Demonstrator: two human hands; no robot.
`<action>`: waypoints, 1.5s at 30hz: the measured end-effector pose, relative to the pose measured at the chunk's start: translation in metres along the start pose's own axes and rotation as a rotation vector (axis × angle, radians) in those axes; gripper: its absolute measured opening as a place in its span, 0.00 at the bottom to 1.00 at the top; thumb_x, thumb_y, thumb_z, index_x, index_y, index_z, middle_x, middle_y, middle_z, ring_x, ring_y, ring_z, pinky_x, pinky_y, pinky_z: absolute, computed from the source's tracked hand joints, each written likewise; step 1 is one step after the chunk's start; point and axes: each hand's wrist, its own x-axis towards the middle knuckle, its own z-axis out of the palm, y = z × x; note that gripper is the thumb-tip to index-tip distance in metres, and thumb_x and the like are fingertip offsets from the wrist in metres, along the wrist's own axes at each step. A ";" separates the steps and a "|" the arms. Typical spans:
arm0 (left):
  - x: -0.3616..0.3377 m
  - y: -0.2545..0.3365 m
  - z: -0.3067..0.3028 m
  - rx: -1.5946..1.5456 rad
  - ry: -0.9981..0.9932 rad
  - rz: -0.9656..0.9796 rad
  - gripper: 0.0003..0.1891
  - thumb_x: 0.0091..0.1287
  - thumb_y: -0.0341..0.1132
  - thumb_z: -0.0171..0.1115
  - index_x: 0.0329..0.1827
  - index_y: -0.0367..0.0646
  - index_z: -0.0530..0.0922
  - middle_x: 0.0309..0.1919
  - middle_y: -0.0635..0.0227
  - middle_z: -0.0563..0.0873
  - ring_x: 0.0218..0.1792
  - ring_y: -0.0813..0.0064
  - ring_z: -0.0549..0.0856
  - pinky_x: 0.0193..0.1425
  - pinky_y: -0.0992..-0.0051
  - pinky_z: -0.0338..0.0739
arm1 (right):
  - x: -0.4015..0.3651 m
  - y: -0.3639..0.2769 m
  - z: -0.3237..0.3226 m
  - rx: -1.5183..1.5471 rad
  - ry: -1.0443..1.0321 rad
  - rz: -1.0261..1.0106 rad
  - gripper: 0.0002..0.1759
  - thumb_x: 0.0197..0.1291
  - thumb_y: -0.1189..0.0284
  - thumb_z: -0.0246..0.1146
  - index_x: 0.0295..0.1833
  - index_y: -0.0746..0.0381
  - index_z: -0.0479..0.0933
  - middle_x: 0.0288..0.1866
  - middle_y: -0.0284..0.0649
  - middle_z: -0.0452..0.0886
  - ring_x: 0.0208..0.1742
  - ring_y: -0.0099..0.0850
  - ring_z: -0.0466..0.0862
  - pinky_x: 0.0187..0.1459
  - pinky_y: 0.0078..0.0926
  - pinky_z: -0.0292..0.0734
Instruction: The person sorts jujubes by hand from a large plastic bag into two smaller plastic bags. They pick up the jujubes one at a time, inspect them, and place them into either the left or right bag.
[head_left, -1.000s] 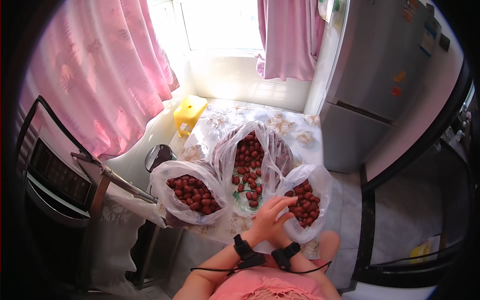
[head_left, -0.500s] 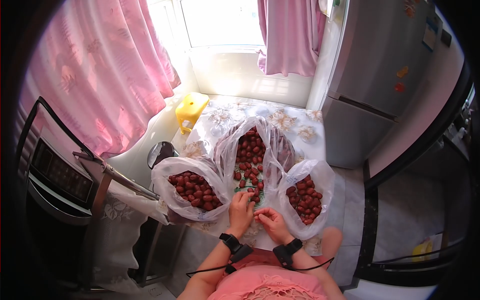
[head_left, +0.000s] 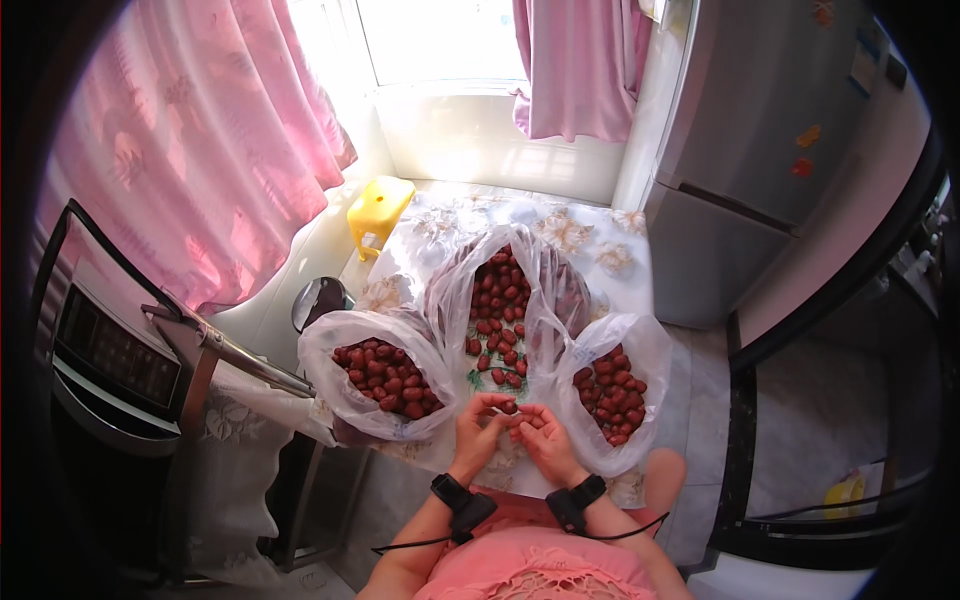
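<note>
My left hand (head_left: 482, 432) pinches a red date (head_left: 508, 407) between thumb and fingertips, just in front of the middle bag. Close beside it, my right hand (head_left: 546, 441) has its fingers drawn together near the date; whatever they hold is too small to make out. Ahead of both hands, an open clear plastic bag (head_left: 452, 290) lies with many dates spilling toward me. To the left stands a white plastic bag (head_left: 322, 378) filled with dates. Another white plastic bag (head_left: 645, 400) with dates is on the right, close to my right hand.
A flowered cloth covers the table (head_left: 615, 255). Behind its left corner stands a yellow stool (head_left: 380, 208). A grey refrigerator (head_left: 740, 170) rises at the right, and a dark appliance (head_left: 120, 350) with a control panel is on the left. My wrists wear black straps with cables.
My left hand has drawn back from the loose dates toward my right hand, with one date now in its fingers. My right hand stays nearly in place.
</note>
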 end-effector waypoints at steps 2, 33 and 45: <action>-0.002 -0.008 -0.003 -0.048 -0.027 0.016 0.12 0.69 0.22 0.65 0.54 0.39 0.82 0.48 0.70 0.87 0.47 0.80 0.85 0.56 0.78 0.78 | 0.001 0.001 -0.003 -0.016 -0.020 0.023 0.16 0.77 0.74 0.61 0.66 0.65 0.73 0.57 0.40 0.83 0.55 0.28 0.84 0.62 0.28 0.79; -0.022 0.007 -0.013 -0.051 -0.022 0.035 0.08 0.78 0.28 0.60 0.54 0.35 0.81 0.48 0.68 0.87 0.50 0.79 0.85 0.59 0.76 0.78 | 0.002 0.003 -0.009 -0.027 0.016 0.034 0.14 0.76 0.77 0.61 0.64 0.66 0.74 0.54 0.42 0.85 0.52 0.28 0.84 0.60 0.28 0.80; -0.022 0.100 -0.087 0.416 0.345 0.436 0.15 0.63 0.23 0.74 0.52 0.37 0.83 0.45 0.65 0.89 0.46 0.74 0.88 0.52 0.74 0.81 | 0.003 -0.002 -0.006 -0.084 0.035 0.054 0.14 0.75 0.78 0.62 0.62 0.68 0.75 0.54 0.44 0.86 0.51 0.30 0.85 0.59 0.29 0.81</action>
